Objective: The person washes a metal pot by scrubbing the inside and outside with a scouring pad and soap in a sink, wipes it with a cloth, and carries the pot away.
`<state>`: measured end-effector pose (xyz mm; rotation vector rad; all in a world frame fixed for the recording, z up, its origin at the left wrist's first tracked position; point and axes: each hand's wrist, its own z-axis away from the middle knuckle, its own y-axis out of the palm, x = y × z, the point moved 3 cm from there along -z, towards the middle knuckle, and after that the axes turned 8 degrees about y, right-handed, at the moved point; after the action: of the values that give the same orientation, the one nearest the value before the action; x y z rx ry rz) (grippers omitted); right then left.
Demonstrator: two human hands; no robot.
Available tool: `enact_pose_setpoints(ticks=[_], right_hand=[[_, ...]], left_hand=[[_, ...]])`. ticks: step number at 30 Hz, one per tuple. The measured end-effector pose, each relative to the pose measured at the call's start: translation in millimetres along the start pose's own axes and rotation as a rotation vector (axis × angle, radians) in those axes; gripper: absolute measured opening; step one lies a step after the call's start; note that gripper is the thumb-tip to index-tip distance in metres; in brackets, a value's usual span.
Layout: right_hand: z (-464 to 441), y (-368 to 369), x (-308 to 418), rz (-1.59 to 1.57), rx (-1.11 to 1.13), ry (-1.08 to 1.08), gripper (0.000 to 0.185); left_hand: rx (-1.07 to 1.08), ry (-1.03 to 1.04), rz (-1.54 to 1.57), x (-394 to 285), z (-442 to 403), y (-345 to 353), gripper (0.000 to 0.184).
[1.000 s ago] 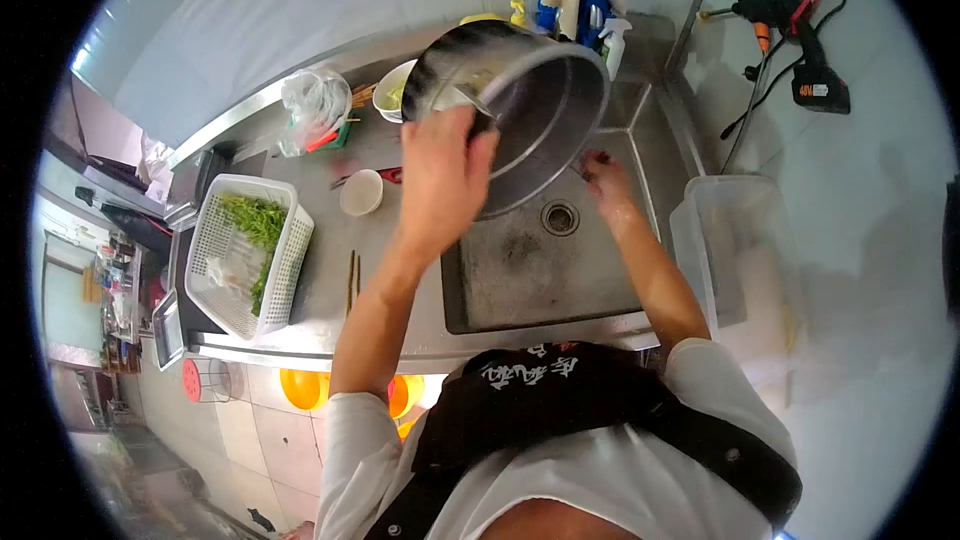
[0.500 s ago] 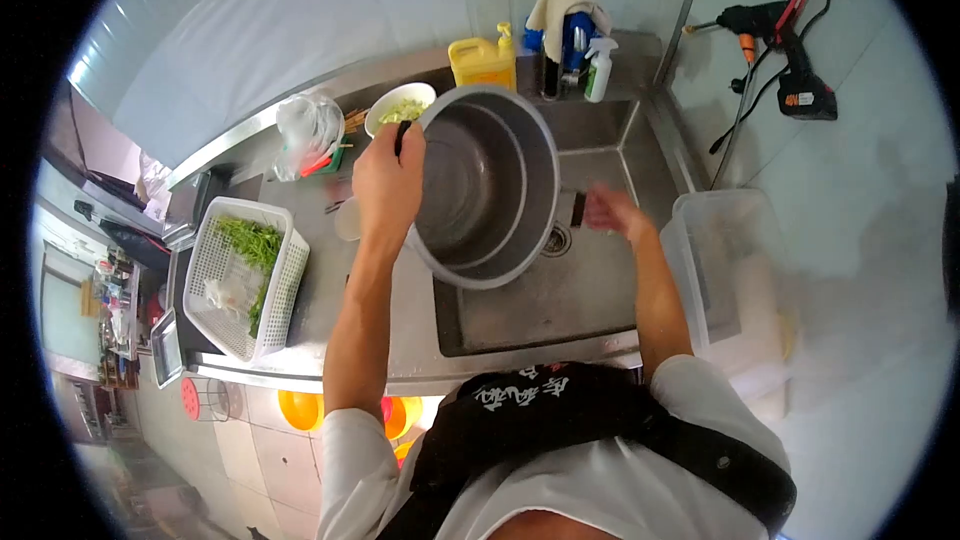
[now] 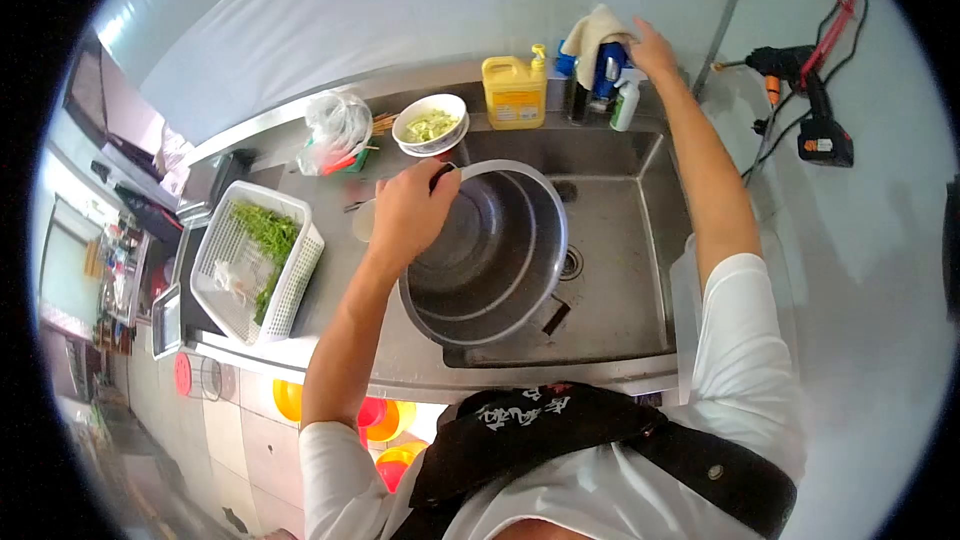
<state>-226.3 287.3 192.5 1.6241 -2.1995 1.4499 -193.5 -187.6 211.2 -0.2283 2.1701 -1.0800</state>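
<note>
My left hand [image 3: 412, 208] is closed round the black handle of a large grey metal pot [image 3: 480, 250]. The pot is tilted, its empty inside facing me, over the left part of the sink [image 3: 620, 310] and the counter edge. A second black handle sticks out at its lower right. My right hand [image 3: 652, 48] reaches to the back right and touches the beige cloth [image 3: 597, 40] draped over blue and dark bottles. Its fingers are partly hidden by the cloth, and their grip is unclear. A white spray bottle [image 3: 625, 105] stands just below that hand.
A yellow jug [image 3: 514, 95] and a bowl of chopped greens [image 3: 431, 125] stand behind the pot. On the left are a plastic bag [image 3: 337, 127] and a white basket with leafy greens [image 3: 305, 265]. A clear bin [image 3: 770, 290] is on the right, below a hanging power tool [image 3: 800, 70].
My right hand has left the pot's far handle and moved up to the cloth. The pot, first tipped over the sink, has come lower and nearer me, still in my left hand.
</note>
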Motion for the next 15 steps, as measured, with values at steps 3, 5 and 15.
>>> enact_pose_setpoints(ticks=[3, 5, 15], right_hand=[[-5.5, -4.3, 17.7, 0.062, 0.147, 0.112, 0.035], [-9.7, -1.8, 15.2, 0.162, 0.178, 0.156, 0.031], [3.1, -63.7, 42.3, -1.171, -0.350, 0.052, 0.023]], left_hand=[[0.056, -0.096, 0.042, 7.5, 3.3, -5.4, 0.029], [0.085, -0.140, 0.052, 10.4, 6.0, -6.9, 0.031], [0.079, -0.208, 0.156, 10.4, 1.9, -1.1, 0.037]])
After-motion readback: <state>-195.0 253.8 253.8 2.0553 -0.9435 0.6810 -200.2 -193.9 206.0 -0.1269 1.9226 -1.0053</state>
